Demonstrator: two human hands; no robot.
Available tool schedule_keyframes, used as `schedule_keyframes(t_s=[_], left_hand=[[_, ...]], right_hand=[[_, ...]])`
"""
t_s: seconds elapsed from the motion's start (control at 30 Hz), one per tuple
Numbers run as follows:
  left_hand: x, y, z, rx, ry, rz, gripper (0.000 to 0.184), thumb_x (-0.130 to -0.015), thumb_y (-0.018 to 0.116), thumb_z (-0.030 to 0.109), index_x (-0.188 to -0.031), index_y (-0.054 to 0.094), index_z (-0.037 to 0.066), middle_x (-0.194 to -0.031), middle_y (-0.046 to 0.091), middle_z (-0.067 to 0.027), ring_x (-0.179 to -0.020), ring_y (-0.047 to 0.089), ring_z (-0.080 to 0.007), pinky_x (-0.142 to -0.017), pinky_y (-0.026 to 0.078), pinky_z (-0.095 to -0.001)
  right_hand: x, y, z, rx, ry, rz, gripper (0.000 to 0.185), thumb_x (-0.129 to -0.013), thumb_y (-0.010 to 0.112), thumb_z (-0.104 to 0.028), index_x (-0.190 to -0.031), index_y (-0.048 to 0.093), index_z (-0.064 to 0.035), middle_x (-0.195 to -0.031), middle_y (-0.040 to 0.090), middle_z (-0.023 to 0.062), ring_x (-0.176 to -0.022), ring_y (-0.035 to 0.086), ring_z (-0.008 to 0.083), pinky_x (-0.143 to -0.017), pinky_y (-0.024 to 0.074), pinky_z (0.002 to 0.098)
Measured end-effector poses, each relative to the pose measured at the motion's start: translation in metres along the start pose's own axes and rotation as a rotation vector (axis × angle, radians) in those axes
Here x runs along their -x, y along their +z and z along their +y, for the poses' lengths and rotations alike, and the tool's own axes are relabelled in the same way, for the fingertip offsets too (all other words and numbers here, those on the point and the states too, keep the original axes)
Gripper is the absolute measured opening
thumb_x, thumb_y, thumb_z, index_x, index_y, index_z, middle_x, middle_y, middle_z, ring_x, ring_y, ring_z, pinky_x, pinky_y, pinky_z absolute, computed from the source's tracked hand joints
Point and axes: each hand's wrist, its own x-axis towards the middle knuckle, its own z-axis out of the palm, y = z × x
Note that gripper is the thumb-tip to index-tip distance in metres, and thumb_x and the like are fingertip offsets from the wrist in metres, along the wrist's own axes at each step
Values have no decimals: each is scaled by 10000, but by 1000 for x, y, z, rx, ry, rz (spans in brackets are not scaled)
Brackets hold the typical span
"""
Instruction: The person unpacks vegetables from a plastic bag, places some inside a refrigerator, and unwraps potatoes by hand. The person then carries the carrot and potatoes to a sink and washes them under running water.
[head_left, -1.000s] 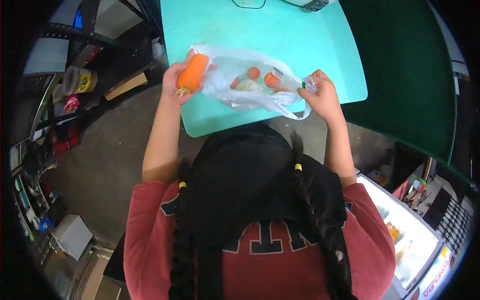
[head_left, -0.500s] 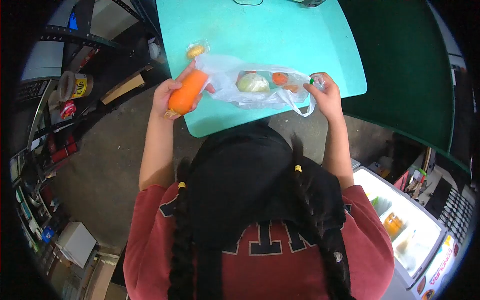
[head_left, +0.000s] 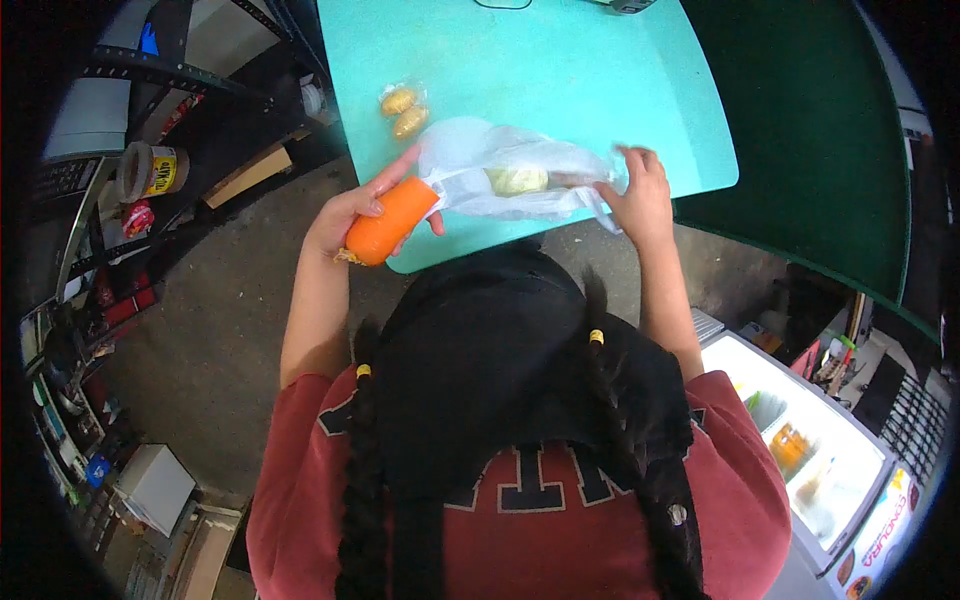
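A large orange carrot (head_left: pixel 392 222) lies across my left hand (head_left: pixel 362 205), its stem end toward my wrist and its thick end against the plastic bag. The translucent white bag (head_left: pixel 480 160) stretches between my two hands over the table's near edge, with a pale green round vegetable (head_left: pixel 517 180) showing through it. My right hand (head_left: pixel 640 195) is closed on the bag's right end, its fingertips partly blurred. Beyond my left hand, two yellowish-brown potatoes (head_left: pixel 404 112) in clear wrap rest on the table.
The turquoise table (head_left: pixel 560 70) carries a device (head_left: pixel 632 5) at its far edge. Dark shelving with a jar (head_left: pixel 152 172) stands on the left. A dark green panel (head_left: pixel 800 130) rises on the right, and an open white freezer (head_left: pixel 800 440) is at the lower right.
My left hand has moved nearer to me with the carrot. Both wrapped potatoes now show beyond it. The bag has shifted and its contents are less visible; the orange-red round items no longer show clearly.
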Motion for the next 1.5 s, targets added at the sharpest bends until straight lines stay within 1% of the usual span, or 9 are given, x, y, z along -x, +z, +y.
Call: schedule_keyframes(t_s=[0.13, 0.23, 0.37, 0.6, 0.7, 0.8, 0.97, 1.3, 1.5], left_hand=[[-2, -1, 0, 46, -4, -18, 982, -703, 563, 237, -1541, 62, 134, -1095, 502, -419, -610, 593, -246, -588, 543, -290], [-2, -9, -2, 30, 13, -70, 944, -714, 530, 238, -1539, 91, 109, -1111, 517, -397, -652, 592, -226, -603, 548, -290], [-7, 6, 2, 86, 81, -118, 938, -715, 535, 238, -1539, 104, 115, -1087, 521, -387, -650, 590, -241, -605, 543, -311], [-3, -14, -4, 133, 67, -3, 939, -719, 556, 256, -1535, 116, 107, -1100, 507, -371, -653, 597, -255, -584, 532, -309], [-5, -12, -4, 132, 138, -51, 961, -741, 594, 272, -1531, 65, 131, -1121, 465, -381, -650, 583, -276, -567, 519, -311], [-5, -10, -1, 186, 182, -68, 976, -744, 604, 279, -1532, 44, 144, -1113, 466, -372, -655, 585, -272, -557, 518, -308], [-7, -3, 4, 140, 188, -88, 934, -741, 555, 293, -1535, 99, 107, -1083, 491, -386, -612, 583, -245, -576, 515, -287], [-15, -8, 16, 46, 220, -124, 996, -830, 592, 468, -1530, -15, 102, -1110, 460, -332, -606, 564, -202, -529, 487, -248], [-15, -18, 12, 11, 218, -155, 910, -873, 518, 497, -1537, 26, 118, -1114, 498, -363, -640, 582, -196, -544, 491, -265]], right_hand=[[5, -7, -45, -195, -233, 370, 452, -700, 765, -104, -1121, 602, -77, -1072, 589, 142, -993, 575, 321, -833, 484, 405], [9, 21, -73, -531, -295, -95, 221, -777, 636, 5, -995, 629, -29, -971, 640, 145, -940, 624, 322, -810, 501, 409], [30, 127, -72, -531, -275, -260, 498, -788, 625, -94, -1277, 534, -59, -1050, 620, 221, -1001, 604, 374, -876, 480, 432], [27, 91, -113, -481, -237, -902, 765, -766, 671, -187, -1452, 334, -149, -1195, 568, 227, -1050, 587, 392, -899, 472, 436], [29, 105, -96, -508, -230, -879, 710, -759, 687, -182, -1410, 404, -183, -1182, 575, 224, -1040, 594, 385, -900, 473, 430], [36, 99, -79, -635, -452, -417, 679, -735, 726, -188, -1359, 461, -176, -1218, 556, 199, -1057, 589, 361, -901, 472, 438], [52, 30, -53, -141, -210, 206, 886, -643, 834, -219, -1407, 387, -164, -1396, 448, 161, -1235, 496, 326, -945, 457, 416], [49, 41, 36, -535, 514, -121, 905, -602, 820, -112, -1411, 418, -170, -1159, 598, 174, -966, 648, 289, -816, 520, 377], [22, -4, -31, -731, 411, 139, 702, -647, 698, 22, -1310, 544, -149, -930, 523, 13, -646, 501, 74, -587, 456, 225]])
